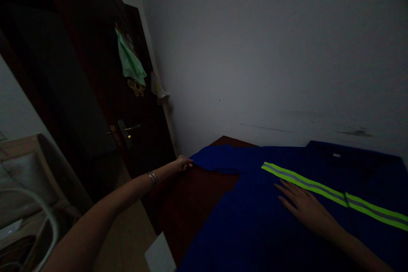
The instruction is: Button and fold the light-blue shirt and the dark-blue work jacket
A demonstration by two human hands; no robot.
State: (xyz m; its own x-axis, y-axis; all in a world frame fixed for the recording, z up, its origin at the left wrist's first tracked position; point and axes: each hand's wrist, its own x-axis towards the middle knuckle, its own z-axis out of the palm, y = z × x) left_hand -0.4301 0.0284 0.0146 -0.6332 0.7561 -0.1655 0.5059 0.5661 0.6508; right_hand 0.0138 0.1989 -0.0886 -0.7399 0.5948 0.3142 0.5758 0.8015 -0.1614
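A dark blue work shirt [255,221] with a yellow-green and grey reflective stripe [334,195] lies spread flat on a dark red table [191,204]. My left hand [184,163] reaches far out and pinches the end of the shirt's sleeve [216,159] at the table's far left corner. A bracelet sits on that wrist. My right hand [306,206] lies flat on the shirt's chest just below the stripe, fingers stretched out and pointing left.
A white wall [270,51] runs behind the table. A dark wooden door [105,93] with a handle [127,129] stands to the left, with a green cloth [129,59] hanging on it. Wooden furniture and white cables sit at the lower left.
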